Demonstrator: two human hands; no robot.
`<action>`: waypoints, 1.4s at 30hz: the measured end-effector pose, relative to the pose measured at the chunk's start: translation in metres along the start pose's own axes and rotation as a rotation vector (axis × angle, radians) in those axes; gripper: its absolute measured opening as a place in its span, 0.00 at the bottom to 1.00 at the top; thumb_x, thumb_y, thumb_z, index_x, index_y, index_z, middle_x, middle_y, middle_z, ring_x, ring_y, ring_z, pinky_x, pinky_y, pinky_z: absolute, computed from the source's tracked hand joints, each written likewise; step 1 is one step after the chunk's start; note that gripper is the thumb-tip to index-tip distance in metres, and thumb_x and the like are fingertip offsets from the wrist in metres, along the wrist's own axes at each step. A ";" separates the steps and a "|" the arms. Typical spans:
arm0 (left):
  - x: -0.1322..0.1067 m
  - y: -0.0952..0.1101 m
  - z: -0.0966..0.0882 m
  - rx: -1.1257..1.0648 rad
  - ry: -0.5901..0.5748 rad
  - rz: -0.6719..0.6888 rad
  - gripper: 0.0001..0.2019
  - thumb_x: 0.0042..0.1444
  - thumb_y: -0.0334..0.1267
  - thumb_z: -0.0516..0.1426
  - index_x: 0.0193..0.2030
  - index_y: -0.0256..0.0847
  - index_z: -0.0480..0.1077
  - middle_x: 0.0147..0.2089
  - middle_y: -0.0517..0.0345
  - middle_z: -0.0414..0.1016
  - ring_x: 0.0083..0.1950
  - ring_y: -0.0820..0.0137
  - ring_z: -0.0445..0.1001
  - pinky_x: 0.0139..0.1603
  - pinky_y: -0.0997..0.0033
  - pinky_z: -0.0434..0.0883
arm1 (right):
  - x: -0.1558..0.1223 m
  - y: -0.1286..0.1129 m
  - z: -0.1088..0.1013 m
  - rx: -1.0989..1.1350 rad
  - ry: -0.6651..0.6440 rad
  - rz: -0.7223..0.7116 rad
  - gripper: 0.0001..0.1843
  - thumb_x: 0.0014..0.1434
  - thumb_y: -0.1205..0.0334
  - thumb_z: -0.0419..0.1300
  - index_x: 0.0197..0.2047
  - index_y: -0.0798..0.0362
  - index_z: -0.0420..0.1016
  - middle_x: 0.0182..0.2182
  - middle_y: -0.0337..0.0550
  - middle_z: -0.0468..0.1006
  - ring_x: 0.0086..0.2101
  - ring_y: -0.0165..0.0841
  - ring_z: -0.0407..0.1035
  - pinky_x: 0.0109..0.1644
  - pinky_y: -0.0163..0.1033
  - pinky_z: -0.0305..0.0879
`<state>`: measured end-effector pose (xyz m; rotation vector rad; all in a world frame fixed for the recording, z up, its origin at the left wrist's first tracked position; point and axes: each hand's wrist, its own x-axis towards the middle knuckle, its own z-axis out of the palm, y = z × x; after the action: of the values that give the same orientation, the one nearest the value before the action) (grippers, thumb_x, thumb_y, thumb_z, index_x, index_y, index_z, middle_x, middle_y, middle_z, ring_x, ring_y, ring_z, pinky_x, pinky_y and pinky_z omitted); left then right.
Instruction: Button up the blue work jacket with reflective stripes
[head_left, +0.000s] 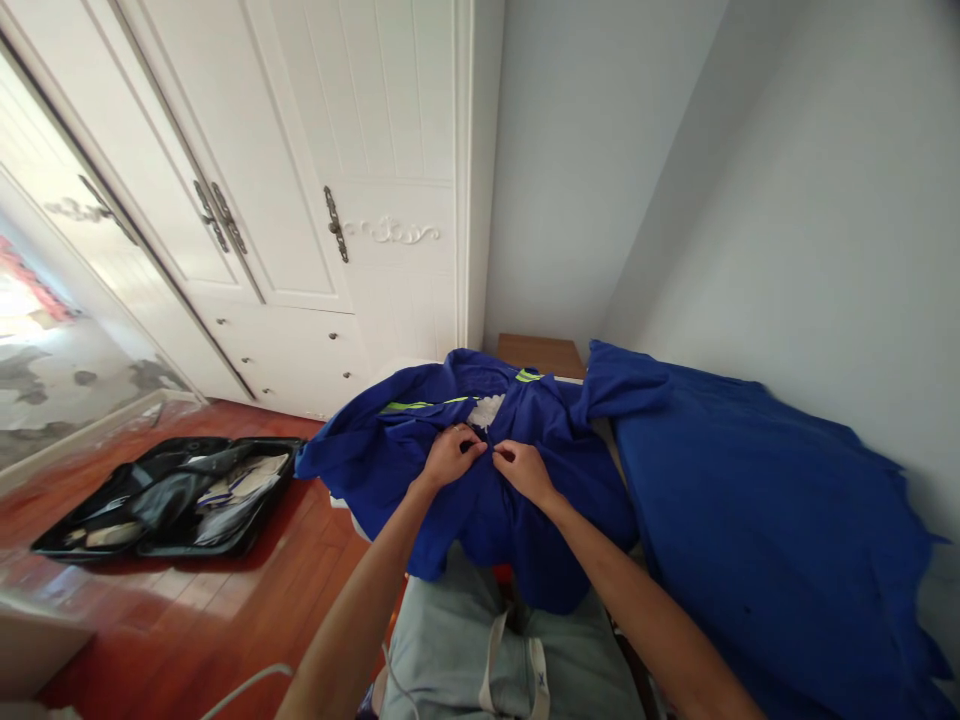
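A blue jacket (382, 455) with yellow-green strips lies spread out in front of me, one edge hanging over my lap. My left hand (453, 456) pinches the fabric along its middle, thumb and fingers together. Just to the right, my right hand (520, 468) is also closed on the cloth, its fingertips close to those of the left. The exact bit of cloth between the fingertips is too small to make out. A whitish lacy patch (487, 411) shows through the gap just beyond my hands. The surface under the jacket is mostly hidden.
To the right, a blue sheet (750, 520) covers a bed-like surface by the wall. A white wardrobe (390, 130) stands ahead and left. An open black suitcase (247, 535) with clothes lies on the red wooden floor (315, 580). A brown wooden box (540, 352) sits behind the jacket.
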<state>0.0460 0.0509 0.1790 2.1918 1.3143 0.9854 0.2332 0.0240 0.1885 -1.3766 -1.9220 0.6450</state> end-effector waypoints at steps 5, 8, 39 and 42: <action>-0.008 0.012 -0.001 0.124 -0.049 -0.008 0.15 0.59 0.53 0.60 0.44 0.46 0.79 0.48 0.56 0.76 0.54 0.63 0.70 0.57 0.64 0.63 | -0.002 0.015 0.001 0.139 0.102 -0.031 0.11 0.58 0.57 0.61 0.37 0.53 0.82 0.34 0.45 0.83 0.35 0.37 0.77 0.41 0.37 0.67; -0.009 0.012 0.000 0.143 -0.084 0.008 0.13 0.58 0.49 0.63 0.46 0.47 0.79 0.48 0.56 0.76 0.54 0.63 0.70 0.58 0.63 0.62 | -0.004 0.012 0.002 0.031 0.132 -0.051 0.08 0.57 0.61 0.60 0.35 0.52 0.82 0.32 0.44 0.83 0.34 0.36 0.77 0.40 0.36 0.67; -0.004 0.018 0.004 0.047 -0.045 0.012 0.10 0.61 0.41 0.59 0.43 0.40 0.78 0.45 0.53 0.78 0.49 0.65 0.72 0.55 0.65 0.67 | 0.002 0.026 -0.004 0.223 0.021 -0.043 0.20 0.57 0.50 0.55 0.39 0.55 0.80 0.34 0.46 0.81 0.34 0.36 0.74 0.42 0.39 0.68; -0.031 0.042 0.006 0.170 0.156 0.071 0.15 0.65 0.41 0.53 0.53 0.41 0.74 0.52 0.48 0.74 0.57 0.61 0.68 0.60 0.59 0.64 | 0.002 0.026 -0.003 0.225 0.039 -0.021 0.20 0.57 0.50 0.54 0.40 0.56 0.79 0.34 0.46 0.81 0.34 0.37 0.74 0.42 0.40 0.69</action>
<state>0.0658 0.0036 0.1911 2.3427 1.4461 1.1295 0.2510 0.0344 0.1725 -1.2178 -1.7709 0.7919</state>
